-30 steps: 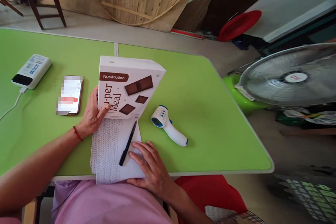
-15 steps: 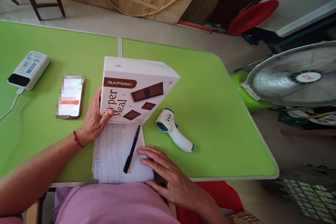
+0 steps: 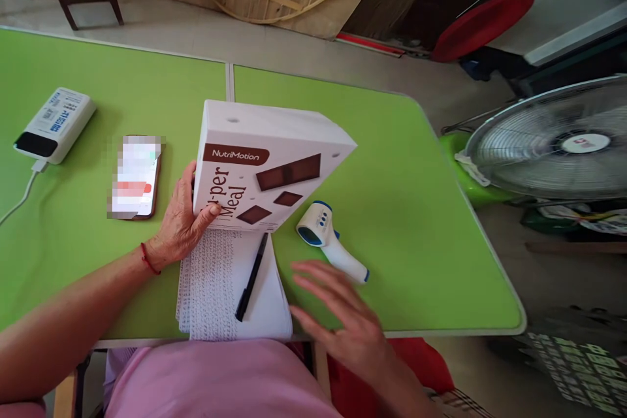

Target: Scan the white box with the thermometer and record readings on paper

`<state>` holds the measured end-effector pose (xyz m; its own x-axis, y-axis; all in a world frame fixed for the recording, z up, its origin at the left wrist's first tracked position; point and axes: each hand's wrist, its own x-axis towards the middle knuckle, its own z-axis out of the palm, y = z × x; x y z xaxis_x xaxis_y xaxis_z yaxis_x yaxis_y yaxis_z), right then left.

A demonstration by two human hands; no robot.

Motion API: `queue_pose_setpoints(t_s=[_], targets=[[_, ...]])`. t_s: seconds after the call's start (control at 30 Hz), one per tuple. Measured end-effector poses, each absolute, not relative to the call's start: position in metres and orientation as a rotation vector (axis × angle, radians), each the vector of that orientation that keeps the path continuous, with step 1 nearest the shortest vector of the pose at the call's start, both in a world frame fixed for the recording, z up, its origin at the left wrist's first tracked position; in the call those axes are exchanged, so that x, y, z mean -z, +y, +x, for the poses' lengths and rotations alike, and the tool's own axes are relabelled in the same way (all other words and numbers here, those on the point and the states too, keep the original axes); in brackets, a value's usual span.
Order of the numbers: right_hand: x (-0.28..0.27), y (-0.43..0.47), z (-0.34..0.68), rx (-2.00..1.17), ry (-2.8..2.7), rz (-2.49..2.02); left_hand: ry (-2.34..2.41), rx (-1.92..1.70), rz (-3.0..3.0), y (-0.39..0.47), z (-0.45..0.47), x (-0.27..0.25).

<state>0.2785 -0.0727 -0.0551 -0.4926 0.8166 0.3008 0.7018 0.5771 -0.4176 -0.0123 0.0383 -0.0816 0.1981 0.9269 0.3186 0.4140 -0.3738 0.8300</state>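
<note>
A white and brown NutriMotion box (image 3: 274, 173) is tilted upright above the papers, gripped at its lower left corner by my left hand (image 3: 183, 222). The thumb lies on its printed front; the other fingers are hidden behind it. Under the box's lower edge lie sheets of handwritten paper (image 3: 210, 294), with a black pen (image 3: 251, 277) across them. My right hand (image 3: 343, 313), a little blurred, hovers open at the table's front edge with nothing in it. Just beyond its fingers rests a white and blue infrared thermometer (image 3: 330, 238).
On the green table (image 3: 421, 261), a phone (image 3: 134, 176) with a lit screen lies left of the box. Farther left is a white power bank (image 3: 56, 124) with a cable plugged in. A large fan (image 3: 553, 144) stands beyond the table's right edge.
My right hand has lifted off the papers and moved right, toward the thermometer, its fingers spread. My left hand still holds the box. The whole view has shifted slightly.
</note>
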Motion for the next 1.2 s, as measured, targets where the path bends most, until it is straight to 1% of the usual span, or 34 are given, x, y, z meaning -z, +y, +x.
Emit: queue_pose_setpoints(t_s=[0.07, 0.13, 0.2, 0.27, 0.37, 0.47, 0.53, 0.6, 0.67, 0.7, 0.73, 0.8, 0.93, 1.2], targets=[[0.064, -0.066, 0.289, -0.042, -2.227, -1.479, 1.254, -1.124, 1.881, 0.038, -0.012, 0.082], [0.076, -0.059, 0.297, 0.116, -2.143, -1.730, 1.264, -1.124, 1.876, 0.039, -0.012, 0.083], [0.088, -0.053, 0.303, 0.136, -2.103, -1.878, 1.268, -1.123, 1.871, 0.039, -0.012, 0.083], [0.097, -0.047, 0.307, 0.085, -2.067, -1.954, 1.274, -1.138, 1.864, 0.041, -0.012, 0.082], [0.098, -0.038, 0.311, -0.053, -1.994, -2.061, 1.314, -1.178, 1.854, 0.043, -0.012, 0.080], [0.083, -0.028, 0.308, -0.292, -1.818, -2.121, 1.343, -1.179, 1.857, 0.045, -0.012, 0.078], [0.067, -0.025, 0.294, -0.423, -1.583, -2.046, 1.356, -1.155, 1.864, 0.046, -0.012, 0.078], [0.052, -0.028, 0.270, -0.494, -1.354, -1.865, 1.371, -1.138, 1.871, 0.047, -0.013, 0.078], [0.042, -0.035, 0.240, -0.765, -1.318, -1.541, 1.376, -1.137, 1.871, 0.048, -0.013, 0.078], [0.039, -0.040, 0.224, -0.999, -1.336, -1.415, 1.378, -1.141, 1.868, 0.048, -0.013, 0.078], [0.037, -0.044, 0.210, -1.196, -1.303, -1.328, 1.378, -1.143, 1.863, 0.049, -0.013, 0.078], [0.039, -0.050, 0.187, -1.430, -1.160, -1.224, 1.382, -1.138, 1.852, 0.050, -0.013, 0.078], [0.052, -0.048, 0.169, -1.540, -1.023, -1.153, 1.409, -1.136, 1.854, 0.051, -0.012, 0.078], [0.067, -0.044, 0.162, -1.477, -0.991, -1.183, 1.410, -1.131, 1.886, 0.050, -0.013, 0.079]])
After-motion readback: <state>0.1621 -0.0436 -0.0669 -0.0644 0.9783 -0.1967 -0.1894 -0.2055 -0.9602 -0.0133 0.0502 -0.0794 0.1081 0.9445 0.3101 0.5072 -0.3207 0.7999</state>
